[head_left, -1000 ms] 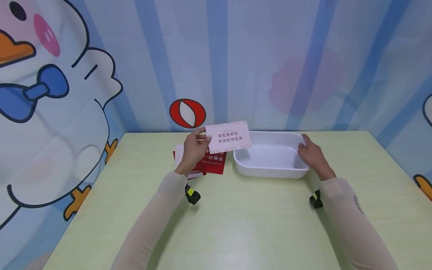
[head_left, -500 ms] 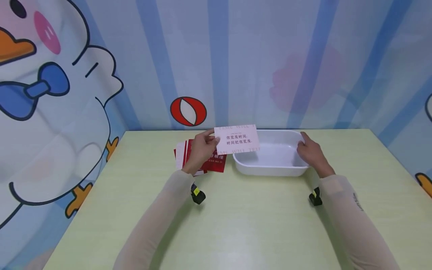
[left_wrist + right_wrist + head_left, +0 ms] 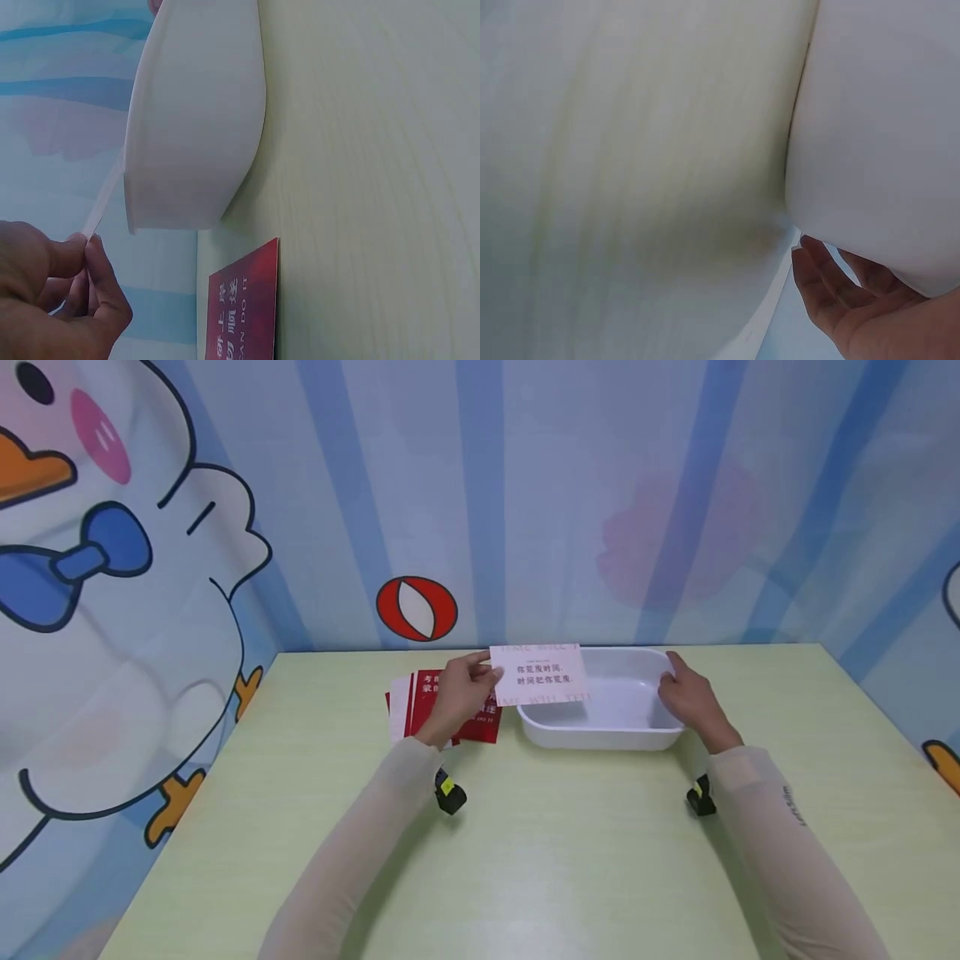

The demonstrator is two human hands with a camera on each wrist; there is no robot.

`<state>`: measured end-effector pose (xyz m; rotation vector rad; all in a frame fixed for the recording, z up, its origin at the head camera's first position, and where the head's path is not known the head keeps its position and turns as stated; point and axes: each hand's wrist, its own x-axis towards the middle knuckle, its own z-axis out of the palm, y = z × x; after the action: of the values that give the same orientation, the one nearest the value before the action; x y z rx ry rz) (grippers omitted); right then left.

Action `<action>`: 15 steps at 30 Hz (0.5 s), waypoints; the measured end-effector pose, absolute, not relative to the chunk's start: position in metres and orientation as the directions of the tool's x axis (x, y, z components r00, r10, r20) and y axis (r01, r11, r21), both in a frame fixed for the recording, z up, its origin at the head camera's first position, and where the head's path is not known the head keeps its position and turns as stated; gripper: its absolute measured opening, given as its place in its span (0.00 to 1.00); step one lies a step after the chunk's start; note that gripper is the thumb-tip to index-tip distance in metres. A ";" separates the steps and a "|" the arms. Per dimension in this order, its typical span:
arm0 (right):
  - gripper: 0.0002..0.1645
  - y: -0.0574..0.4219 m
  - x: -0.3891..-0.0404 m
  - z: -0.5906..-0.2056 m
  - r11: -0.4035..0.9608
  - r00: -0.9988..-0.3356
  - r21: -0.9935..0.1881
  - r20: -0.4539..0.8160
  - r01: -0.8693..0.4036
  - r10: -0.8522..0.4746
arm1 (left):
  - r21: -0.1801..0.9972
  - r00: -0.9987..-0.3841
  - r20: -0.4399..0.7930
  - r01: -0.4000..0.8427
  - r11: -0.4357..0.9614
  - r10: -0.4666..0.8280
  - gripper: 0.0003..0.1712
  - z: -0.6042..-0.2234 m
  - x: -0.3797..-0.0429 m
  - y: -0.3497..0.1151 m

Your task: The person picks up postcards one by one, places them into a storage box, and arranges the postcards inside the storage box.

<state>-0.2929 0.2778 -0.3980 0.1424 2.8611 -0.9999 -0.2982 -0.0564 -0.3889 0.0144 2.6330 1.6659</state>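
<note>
My left hand (image 3: 462, 692) pinches a pale pink printed card (image 3: 540, 675) by its left edge. The card is held above the left end of a white plastic basin (image 3: 600, 739); in the left wrist view the card (image 3: 105, 193) appears edge-on beside the basin's rim. My right hand (image 3: 693, 700) grips the basin's right end, thumb over the rim, and in the right wrist view its fingers (image 3: 821, 281) lie against the outer wall. Under and behind my left hand lies an overlapping pile of red and pale cards (image 3: 480, 727) on the table.
The pale wooden table (image 3: 570, 852) meets a blue striped cartoon backdrop (image 3: 555, 502) along its back edge. A small black wrist camera (image 3: 450, 795) hangs below the left sleeve, another black camera (image 3: 701, 797) below the right.
My left hand has carried the pink card rightward, from beside the basin to over its left end. More of the red cards shows on the left. The right hand keeps its hold.
</note>
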 end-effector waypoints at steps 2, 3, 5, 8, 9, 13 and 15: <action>0.37 0.278 -0.293 -0.398 0.781 -0.989 -0.611 -0.134 0.126 0.054 | 0.903 -0.999 -0.015 0.001 0.429 0.034 0.30 -0.388 -0.298 -0.054; 0.37 0.278 -0.293 -0.398 0.782 -0.989 -0.611 -0.135 0.126 0.054 | 0.903 -0.999 -0.014 0.005 0.429 0.041 0.30 -0.388 -0.298 -0.052; 0.37 0.279 -0.293 -0.398 0.784 -0.990 -0.609 -0.133 0.122 0.051 | 0.905 -0.998 -0.012 0.013 0.425 0.056 0.29 -0.387 -0.297 -0.049; 0.37 0.279 -0.293 -0.398 0.785 -0.991 -0.609 -0.127 0.114 0.045 | 0.904 -0.997 -0.012 0.022 0.426 0.075 0.29 -0.387 -0.297 -0.046; 0.37 0.279 -0.293 -0.398 0.784 -0.991 -0.610 -0.127 0.112 0.043 | 0.904 -0.997 -0.012 0.023 0.426 0.078 0.29 -0.387 -0.297 -0.045; 0.37 0.280 -0.293 -0.398 0.783 -0.991 -0.612 -0.128 0.111 0.040 | 0.905 -0.997 -0.027 0.009 0.426 0.077 0.30 -0.386 -0.297 -0.040; 0.37 0.280 -0.293 -0.398 0.784 -0.991 -0.611 -0.127 0.109 0.039 | 0.907 -0.996 -0.039 -0.004 0.422 0.075 0.30 -0.385 -0.297 -0.038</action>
<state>-0.2931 0.2797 -0.3976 0.1187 2.8652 -0.9917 -0.2974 -0.0378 -0.3850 0.0648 2.5863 1.6501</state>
